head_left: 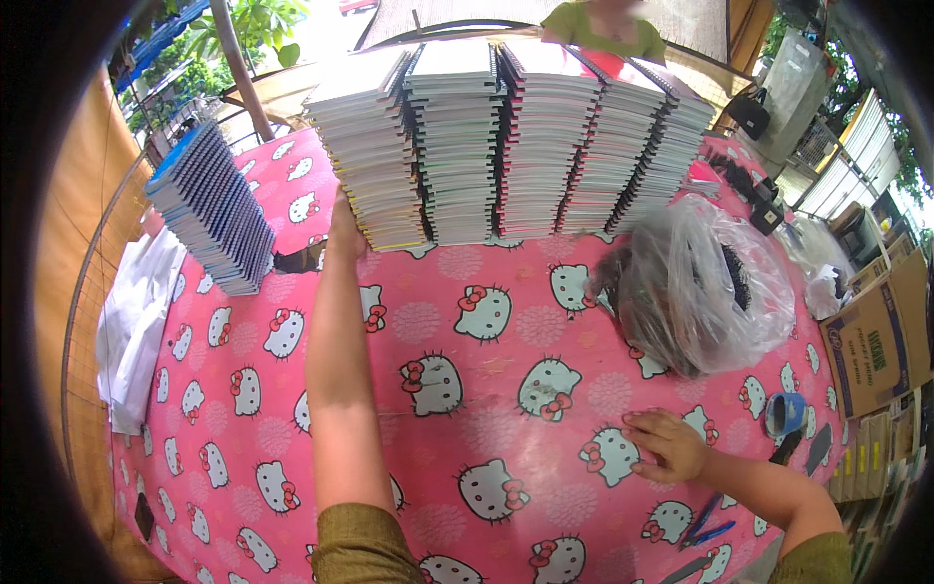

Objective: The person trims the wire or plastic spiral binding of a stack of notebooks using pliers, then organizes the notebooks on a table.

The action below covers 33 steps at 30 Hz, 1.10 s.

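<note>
Several tall stacks of spiral-bound notebooks (457, 146) stand side by side at the far middle of the table. My left arm reaches forward, and my left hand (346, 226) is against the near left side of the leftmost stack (375, 165), which has yellow edges low down. Its fingers are mostly hidden, so their grip cannot be told. My right hand (671, 445) rests palm down on the pink patterned tablecloth (574, 467), fingers stretched out and holding nothing. Beyond it sits a clear plastic bag (696, 292) of dark coils.
Another stack of blue-covered spiral notebooks (214, 209) leans at the left, beside white sheeting (141, 331). At right are a blue roll (784, 414), blue pens (708, 526) and a cardboard box (876, 331). A phone (144, 516) lies near left. A person (608, 34) is behind the stacks.
</note>
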{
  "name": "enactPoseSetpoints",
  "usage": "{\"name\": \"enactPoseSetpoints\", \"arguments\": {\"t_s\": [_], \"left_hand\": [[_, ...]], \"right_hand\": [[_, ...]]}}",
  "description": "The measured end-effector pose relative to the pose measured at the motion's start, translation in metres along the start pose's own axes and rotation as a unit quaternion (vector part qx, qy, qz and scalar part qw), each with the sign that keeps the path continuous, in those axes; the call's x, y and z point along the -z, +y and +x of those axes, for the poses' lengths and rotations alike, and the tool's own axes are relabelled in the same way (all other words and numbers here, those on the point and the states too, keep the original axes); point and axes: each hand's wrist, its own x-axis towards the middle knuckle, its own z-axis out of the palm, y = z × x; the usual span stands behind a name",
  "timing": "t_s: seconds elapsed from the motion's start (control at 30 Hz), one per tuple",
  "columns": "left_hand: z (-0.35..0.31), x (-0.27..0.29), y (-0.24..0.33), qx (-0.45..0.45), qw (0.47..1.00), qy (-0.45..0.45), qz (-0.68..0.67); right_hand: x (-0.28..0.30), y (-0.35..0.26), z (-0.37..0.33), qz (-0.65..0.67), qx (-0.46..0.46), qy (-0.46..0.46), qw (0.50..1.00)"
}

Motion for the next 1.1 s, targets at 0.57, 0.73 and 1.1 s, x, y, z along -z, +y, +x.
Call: {"name": "enactPoseSetpoints", "arguments": {"t_s": [0.57,0.73,1.1], "left_hand": [[-0.033,-0.091,0.118,-0.361,0.828,0.215,0.372],[-0.087,-0.083,0.121,-0.372,0.822,0.217,0.372],[-0.35,-0.14,-0.009,-0.093,0.91,0.009,0.403]], "right_hand": [[-0.002,0.001,-0.002,0.0,0.042,0.012,0.999],[-0.008,0.009,-0.009,0.002,0.058,0.025,0.998],[-0.013,0.014,-0.026,-0.001,0.077,0.099,0.992]]}}
